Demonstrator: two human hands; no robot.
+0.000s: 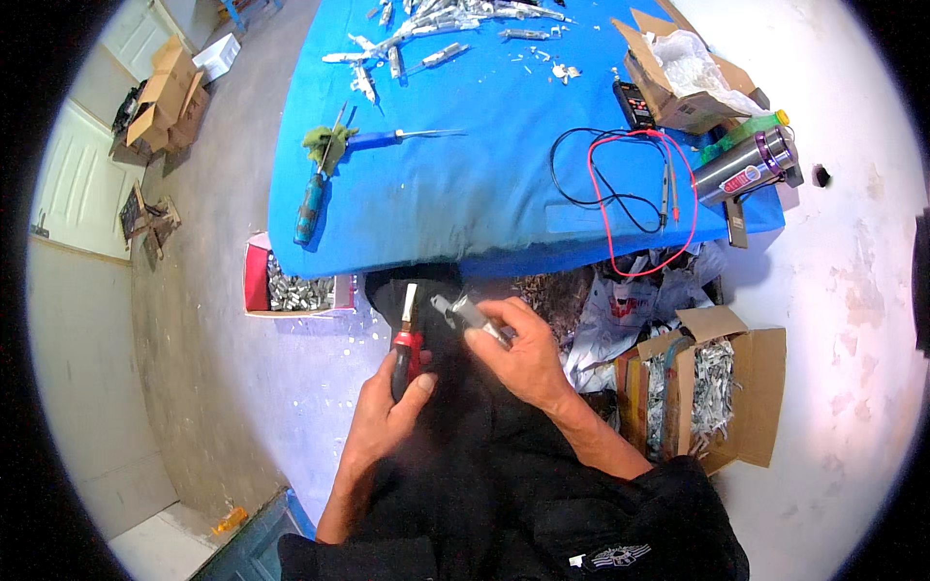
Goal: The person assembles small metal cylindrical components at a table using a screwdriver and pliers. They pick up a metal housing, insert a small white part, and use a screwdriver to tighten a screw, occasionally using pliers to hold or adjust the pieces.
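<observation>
My left hand (380, 412) is closed around a tool with a red-and-black handle (402, 358) and a flat, pale metal blade pointing away from me. Between the thumb and fingers of my right hand (526, 356) is a slim silver-grey tube (472, 314) with a clear tip, angled toward the tool. A small gap separates blade and tube. Both hands are above my dark lap, just short of the table's front edge. Similar silver tubes (441, 55) lie in a pile at the far end of the blue-covered table (417, 208).
A blue screwdriver (373, 140), teal-handled screwdriver (309, 208) and green cloth (325, 147) lie on the table. To the right are a multimeter (635, 103) with leads, and a steel flask (741, 172). Boxes of metal cylinders (298, 291) and silver strips (714, 387) flank me.
</observation>
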